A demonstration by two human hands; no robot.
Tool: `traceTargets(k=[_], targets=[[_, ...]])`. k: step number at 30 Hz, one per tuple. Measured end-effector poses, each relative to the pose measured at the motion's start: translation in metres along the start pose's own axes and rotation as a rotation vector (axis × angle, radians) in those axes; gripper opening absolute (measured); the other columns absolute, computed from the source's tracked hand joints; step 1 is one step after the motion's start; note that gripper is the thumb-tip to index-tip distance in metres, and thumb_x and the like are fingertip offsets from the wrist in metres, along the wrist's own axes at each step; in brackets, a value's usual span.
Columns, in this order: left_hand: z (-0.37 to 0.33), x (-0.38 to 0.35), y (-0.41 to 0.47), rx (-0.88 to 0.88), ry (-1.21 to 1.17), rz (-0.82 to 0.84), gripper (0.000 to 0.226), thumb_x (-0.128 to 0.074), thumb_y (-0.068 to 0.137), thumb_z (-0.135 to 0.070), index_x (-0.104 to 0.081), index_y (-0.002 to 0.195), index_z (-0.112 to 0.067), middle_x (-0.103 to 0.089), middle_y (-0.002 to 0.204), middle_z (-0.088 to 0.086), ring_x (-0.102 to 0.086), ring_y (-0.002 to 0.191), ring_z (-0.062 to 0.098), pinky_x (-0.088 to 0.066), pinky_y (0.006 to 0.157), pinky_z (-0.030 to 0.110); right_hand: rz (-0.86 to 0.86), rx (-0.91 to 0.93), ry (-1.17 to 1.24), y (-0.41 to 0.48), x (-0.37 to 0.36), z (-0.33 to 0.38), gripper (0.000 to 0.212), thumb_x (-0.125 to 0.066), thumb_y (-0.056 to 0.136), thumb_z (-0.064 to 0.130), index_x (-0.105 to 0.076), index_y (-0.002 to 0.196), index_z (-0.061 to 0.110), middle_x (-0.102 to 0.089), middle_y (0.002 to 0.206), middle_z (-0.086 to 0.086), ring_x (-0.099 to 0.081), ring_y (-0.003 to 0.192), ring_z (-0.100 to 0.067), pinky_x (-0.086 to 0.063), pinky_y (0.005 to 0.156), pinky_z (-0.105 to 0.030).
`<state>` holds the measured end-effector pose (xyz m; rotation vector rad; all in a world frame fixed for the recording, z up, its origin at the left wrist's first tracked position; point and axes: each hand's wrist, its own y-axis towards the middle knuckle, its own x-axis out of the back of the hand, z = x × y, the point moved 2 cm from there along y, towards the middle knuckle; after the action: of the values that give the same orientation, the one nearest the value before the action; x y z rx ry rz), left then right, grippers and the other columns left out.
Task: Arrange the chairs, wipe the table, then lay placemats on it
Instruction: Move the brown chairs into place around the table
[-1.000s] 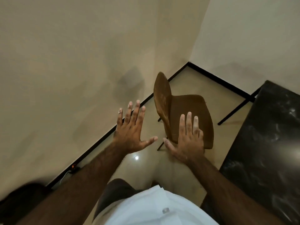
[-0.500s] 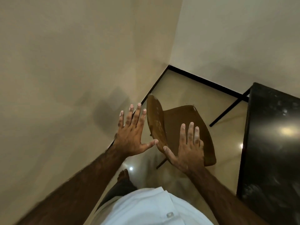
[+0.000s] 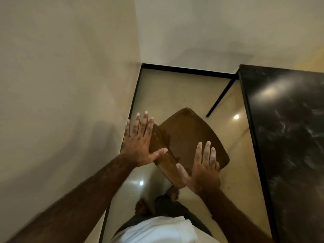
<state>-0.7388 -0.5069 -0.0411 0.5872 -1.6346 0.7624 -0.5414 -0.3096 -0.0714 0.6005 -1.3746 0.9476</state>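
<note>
Brown chair (image 3: 189, 135): stands on the glossy beige floor (image 3: 166, 92) in a room corner, between the cream wall (image 3: 61, 76) and the black marbled tabletop (image 3: 289, 137), apart from the tabletop. Left hand (image 3: 138, 142) and right hand (image 3: 203, 171): flat, fingers straight and spread, over the chair's backrest and seat; contact cannot be told. Black skirting (image 3: 184, 70) lines the walls.

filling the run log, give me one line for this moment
step: arrange chairs | left hand: open, over brown chair backrest | right hand: open, over its seat edge | grip: none | black table: right of chair
</note>
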Motion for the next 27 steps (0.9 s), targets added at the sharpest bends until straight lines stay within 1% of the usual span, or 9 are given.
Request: traceTargets(k=[3, 6, 9, 12, 15, 18, 20, 24, 27], targets=[[-0.010, -0.009, 0.036, -0.039, 0.002, 0.047, 0.133, -0.022, 0.084, -0.105, 0.022, 0.172, -0.016, 0.042, 0.174, 0.010, 0.033, 0.163, 0.037, 0.012, 0.132, 0.066, 0.067, -0.069, 0.018, 0.013, -0.012, -0.018, 0.121, -0.037, 0.089, 0.097, -0.006, 0.177, 0.019, 0.001, 0.184, -0.017, -0.013, 0.168, -0.044, -0.036, 0.126, -0.063], [-0.019, -0.015, 0.074, -0.061, 0.028, 0.057, 0.132, -0.019, 0.083, -0.106, 0.024, 0.171, -0.018, 0.042, 0.174, 0.008, 0.033, 0.163, 0.036, 0.013, 0.132, 0.065, 0.127, -0.119, 0.011, 0.027, -0.022, -0.037, 0.124, -0.032, 0.087, 0.101, 0.006, 0.176, 0.023, 0.013, 0.184, -0.013, -0.004, 0.170, -0.042, -0.030, 0.129, -0.062], [-0.028, -0.020, 0.103, -0.104, 0.052, 0.110, 0.132, -0.017, 0.081, -0.107, 0.023, 0.172, -0.020, 0.041, 0.175, 0.007, 0.033, 0.164, 0.035, 0.012, 0.133, 0.065, 0.201, -0.168, -0.009, 0.036, -0.028, -0.050, 0.125, -0.027, 0.086, 0.101, 0.007, 0.176, 0.022, 0.013, 0.184, -0.015, -0.005, 0.170, -0.043, -0.027, 0.130, -0.061], [-0.026, -0.029, 0.126, -0.124, 0.072, 0.148, 0.132, -0.016, 0.081, -0.108, 0.022, 0.173, -0.021, 0.039, 0.176, 0.007, 0.031, 0.164, 0.036, 0.012, 0.133, 0.064, 0.234, -0.220, 0.000, 0.043, -0.033, -0.057, 0.123, -0.023, 0.087, 0.100, 0.007, 0.177, 0.021, 0.011, 0.184, -0.016, -0.005, 0.170, -0.043, -0.023, 0.132, -0.060], [-0.018, -0.043, 0.149, -0.152, 0.093, 0.275, 0.132, -0.017, 0.079, -0.109, 0.019, 0.173, -0.023, 0.032, 0.179, 0.008, 0.023, 0.167, 0.037, 0.005, 0.134, 0.065, 0.319, -0.287, 0.018, 0.045, -0.044, -0.055, 0.123, -0.021, 0.088, 0.101, 0.013, 0.175, 0.022, 0.019, 0.183, -0.014, 0.000, 0.170, -0.042, -0.019, 0.133, -0.059], [-0.002, -0.058, 0.172, -0.128, 0.093, 0.468, 0.135, -0.025, 0.077, -0.110, 0.014, 0.174, -0.025, 0.019, 0.183, 0.009, 0.009, 0.170, 0.039, -0.004, 0.135, 0.066, 0.392, -0.380, 0.074, 0.045, -0.055, -0.042, 0.123, -0.023, 0.088, 0.102, 0.019, 0.173, 0.023, 0.026, 0.181, -0.014, 0.003, 0.170, -0.044, -0.018, 0.134, -0.060], [0.011, -0.067, 0.185, -0.124, 0.105, 0.557, 0.138, -0.029, 0.073, -0.111, 0.011, 0.175, -0.026, 0.014, 0.184, 0.010, 0.003, 0.170, 0.040, -0.009, 0.134, 0.068, 0.437, -0.462, 0.103, 0.042, -0.058, -0.027, 0.123, -0.024, 0.088, 0.101, 0.021, 0.173, 0.024, 0.028, 0.181, -0.013, 0.003, 0.170, -0.044, -0.016, 0.135, -0.060], [0.031, -0.081, 0.209, -0.119, 0.109, 0.694, 0.142, -0.037, 0.071, -0.111, 0.007, 0.175, -0.025, 0.007, 0.185, 0.011, -0.007, 0.169, 0.044, -0.018, 0.131, 0.071, 0.503, -0.679, 0.193, 0.040, -0.069, 0.004, 0.122, -0.031, 0.090, 0.099, 0.017, 0.174, 0.024, 0.021, 0.183, -0.013, -0.004, 0.169, -0.045, -0.017, 0.134, -0.061], [0.040, -0.084, 0.215, -0.061, -0.001, 0.791, 0.143, -0.052, 0.072, -0.105, 0.004, 0.175, -0.022, 0.000, 0.184, 0.012, -0.016, 0.167, 0.046, -0.026, 0.129, 0.070, 0.515, -0.851, 0.326, 0.038, -0.080, 0.025, 0.117, -0.046, 0.095, 0.089, 0.010, 0.175, 0.023, 0.011, 0.184, -0.014, -0.013, 0.167, -0.046, -0.023, 0.132, -0.062]])
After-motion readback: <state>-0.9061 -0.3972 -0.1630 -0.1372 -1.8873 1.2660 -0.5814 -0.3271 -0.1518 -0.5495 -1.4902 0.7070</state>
